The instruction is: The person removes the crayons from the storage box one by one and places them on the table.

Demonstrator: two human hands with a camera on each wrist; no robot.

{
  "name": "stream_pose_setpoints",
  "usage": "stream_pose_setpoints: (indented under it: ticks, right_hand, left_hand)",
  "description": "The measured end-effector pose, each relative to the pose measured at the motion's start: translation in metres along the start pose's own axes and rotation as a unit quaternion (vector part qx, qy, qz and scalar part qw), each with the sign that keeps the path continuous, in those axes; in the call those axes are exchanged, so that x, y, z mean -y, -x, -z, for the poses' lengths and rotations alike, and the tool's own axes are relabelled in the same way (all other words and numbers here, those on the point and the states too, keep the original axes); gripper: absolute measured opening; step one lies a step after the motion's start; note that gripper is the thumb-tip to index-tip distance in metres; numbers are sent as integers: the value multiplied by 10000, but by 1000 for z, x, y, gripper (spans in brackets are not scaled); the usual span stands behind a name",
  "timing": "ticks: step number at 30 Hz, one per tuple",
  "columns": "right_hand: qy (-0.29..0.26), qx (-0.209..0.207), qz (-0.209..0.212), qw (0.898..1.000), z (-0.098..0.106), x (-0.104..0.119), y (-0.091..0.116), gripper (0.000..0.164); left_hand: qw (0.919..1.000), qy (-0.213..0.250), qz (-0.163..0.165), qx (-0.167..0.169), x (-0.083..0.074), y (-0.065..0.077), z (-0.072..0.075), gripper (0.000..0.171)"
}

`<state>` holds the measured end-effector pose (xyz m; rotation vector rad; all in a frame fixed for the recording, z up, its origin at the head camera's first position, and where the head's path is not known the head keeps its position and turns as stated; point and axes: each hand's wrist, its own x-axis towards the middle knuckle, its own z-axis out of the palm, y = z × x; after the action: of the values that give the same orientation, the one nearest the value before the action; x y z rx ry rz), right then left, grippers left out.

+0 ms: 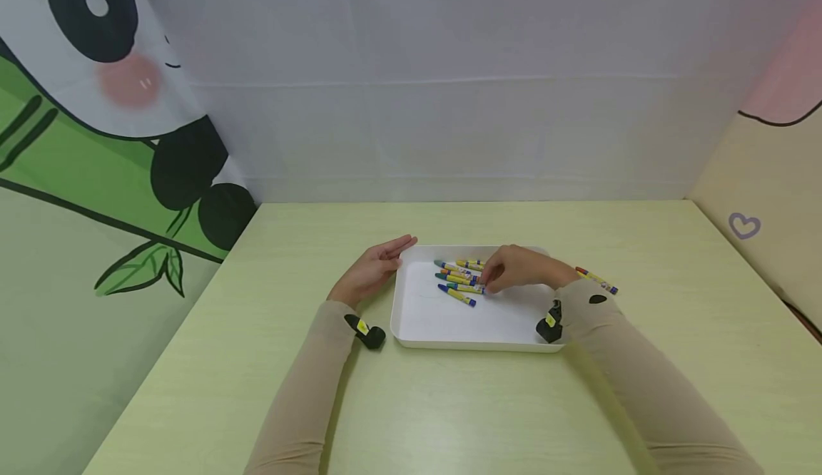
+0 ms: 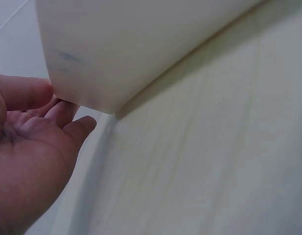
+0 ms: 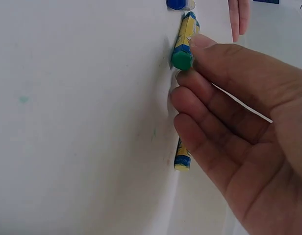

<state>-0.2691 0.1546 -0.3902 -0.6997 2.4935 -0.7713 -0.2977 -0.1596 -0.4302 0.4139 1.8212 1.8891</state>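
A white tray (image 1: pixel 443 329) lies on the table, with several yellow-wrapped crayons (image 1: pixel 457 295) side by side near its middle. At the tray's far left corner is my left hand (image 1: pixel 372 268), fingers straight and touching the outer wall (image 2: pixel 107 54). Over the tray, my right hand (image 1: pixel 523 268) bends down at the right end of the crayon row. Its thumb and forefinger pinch a green-ended crayon (image 3: pixel 182 58) in the right wrist view. Below the other fingertips there, a yellow-ended crayon (image 3: pixel 182 160) shows partly, the rest hidden by the hand.
One red-tipped crayon (image 1: pixel 597 280) lies on the pale wooden table (image 1: pixel 449 411), just right of the tray. A plain cloth backdrop (image 1: pixel 449 133) hangs along the table's far edge, with printed cloth at both sides.
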Motion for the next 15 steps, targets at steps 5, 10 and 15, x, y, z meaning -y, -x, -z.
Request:
stream_pose_setpoints:
  ticks: [5,10,15]
  right_hand:
    - [52,-7,-36,10000,-5,6,-1,15]
    - [158,-70,-10,9998,-10,11,-1,12]
    - [162,-145,16,9998,-14,15,-1,9]
  left_hand:
    - [10000,23,-35,50,0,3,1,57]
    - [9999,86,-24,89,1,4,2,57]
    - [9999,65,-7,95,1,5,3,57]
